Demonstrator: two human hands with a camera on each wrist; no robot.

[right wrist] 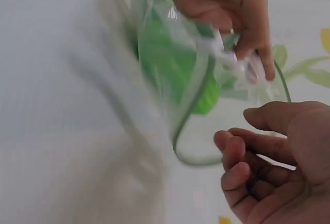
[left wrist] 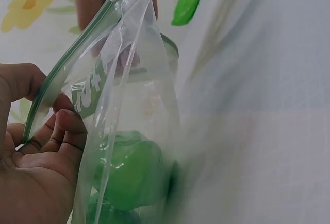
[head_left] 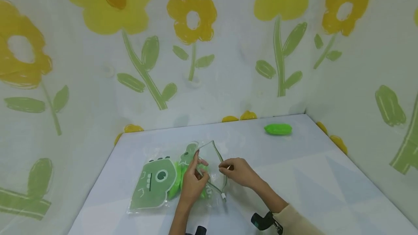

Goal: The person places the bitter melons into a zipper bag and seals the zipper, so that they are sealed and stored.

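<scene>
A clear zip bag [head_left: 153, 184] with a green dinosaur print lies on the table, its green-edged mouth spread apart. My left hand [head_left: 194, 182] grips one side of the mouth; in the left wrist view, the green zip strip [left wrist: 54, 77] runs between the thumb and curled fingers of that hand [left wrist: 46, 147]. Bright green wrapped packets [left wrist: 131, 170] show through the plastic. My right hand [head_left: 240, 171] is at the opposite side of the mouth, fingertips right at the rim. In the right wrist view, this hand [right wrist: 278, 157] has loosely bent fingers, with a gap between thumb and forefinger.
Another bright green packet [head_left: 278, 129] lies by itself at the back right of the white table [head_left: 294, 191]. A white slider [head_left: 223, 195] sits on the zip strip at the near end. Flower-printed walls [head_left: 222, 93] stand behind and beside the table.
</scene>
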